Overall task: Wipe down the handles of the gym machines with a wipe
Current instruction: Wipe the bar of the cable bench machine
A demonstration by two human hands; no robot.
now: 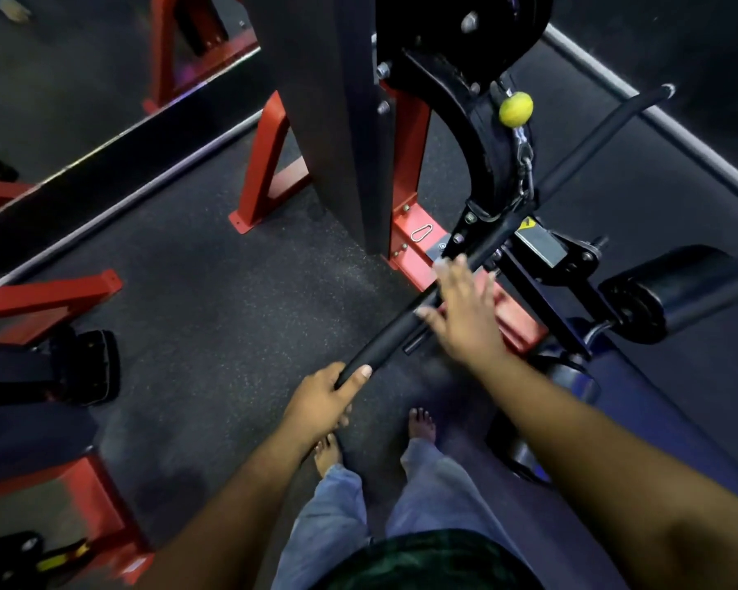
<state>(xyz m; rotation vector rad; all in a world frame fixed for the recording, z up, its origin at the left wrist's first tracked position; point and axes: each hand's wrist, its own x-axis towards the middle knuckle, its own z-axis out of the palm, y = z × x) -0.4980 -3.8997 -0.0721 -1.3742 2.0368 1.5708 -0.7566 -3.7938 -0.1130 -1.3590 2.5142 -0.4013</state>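
Long black bar (478, 257) runs diagonally, hung at its middle by a chain below the yellow ball (515, 109); left hand (322, 402) grips the bar's near end, fingers and thumb curled round it. Right hand (461, 308) lies over the bar between that end and the chain, fingers spread nearly straight (blurred, can't tell if a wipe sits under the palm). Red frame (405, 163) stands just behind the bar, black roller pad (678, 291) right of it, bare feet (422, 424) on the floor below the near end.
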